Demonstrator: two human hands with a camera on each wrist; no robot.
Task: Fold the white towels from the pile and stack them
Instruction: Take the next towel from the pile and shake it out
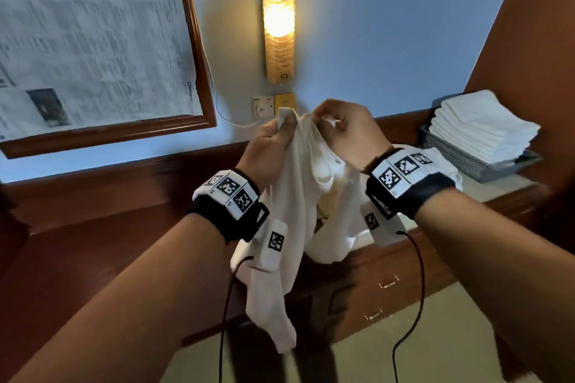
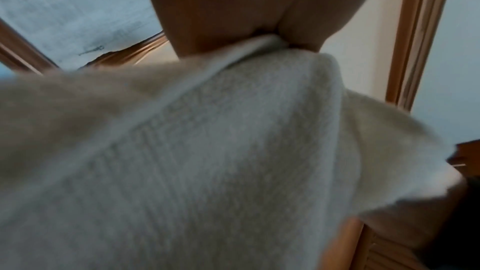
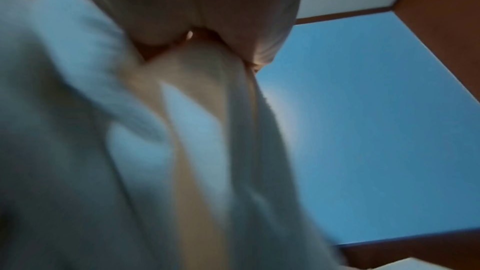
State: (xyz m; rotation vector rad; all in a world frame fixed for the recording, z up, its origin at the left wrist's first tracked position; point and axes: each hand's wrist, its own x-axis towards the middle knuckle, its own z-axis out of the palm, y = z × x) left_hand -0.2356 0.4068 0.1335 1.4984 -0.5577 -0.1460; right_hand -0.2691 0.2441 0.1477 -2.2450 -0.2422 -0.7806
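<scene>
Towel (blurred, hiding most else) is pinched by left hand and right hand.

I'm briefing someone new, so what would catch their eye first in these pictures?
First, the white towel held up in mid-frame, its top edge pinched by the left hand and right hand. Next, the glowing wall lamp above, and the stack of folded towels in a basket at right.

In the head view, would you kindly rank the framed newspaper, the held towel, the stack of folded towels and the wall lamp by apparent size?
Largest to smallest as seen:
1. framed newspaper
2. held towel, nearer the camera, so its rank is unsure
3. stack of folded towels
4. wall lamp, looking close in area to the stack.
</scene>
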